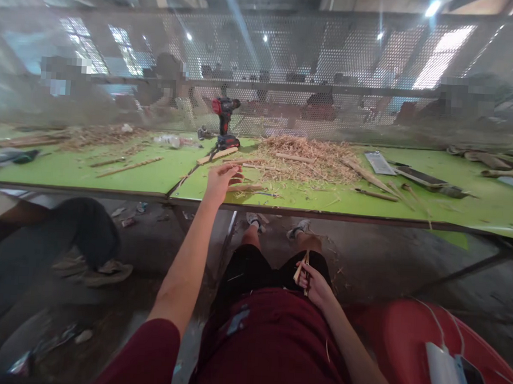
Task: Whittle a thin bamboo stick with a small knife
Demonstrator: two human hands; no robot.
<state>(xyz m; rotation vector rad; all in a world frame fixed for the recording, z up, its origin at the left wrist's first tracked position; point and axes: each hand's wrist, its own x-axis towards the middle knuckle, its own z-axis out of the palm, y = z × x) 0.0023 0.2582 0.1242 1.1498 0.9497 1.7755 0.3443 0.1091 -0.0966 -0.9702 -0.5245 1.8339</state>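
Observation:
My left hand (224, 180) reaches over the front of the green table (132, 181), fingers apart and slightly curled, with nothing visible in them. Just right of its fingers lies a flat wood piece (246, 188), and beyond them a thin wooden stick (247, 161). Low over my right thigh, my right hand (316, 284) is closed around a short pale wood piece (299, 270). A slim upright object sits in the same grip, too small to make out. A heap of wood shavings (305, 154) covers the table ahead.
A red and black cordless drill (224, 121) stands at the back before a perforated metal screen (281, 56). Knife-like tools (375, 194) and a phone (423, 176) lie right. A red stool (404, 331) bears a white power bank (445, 371). Another person's leg (86, 229) is at left.

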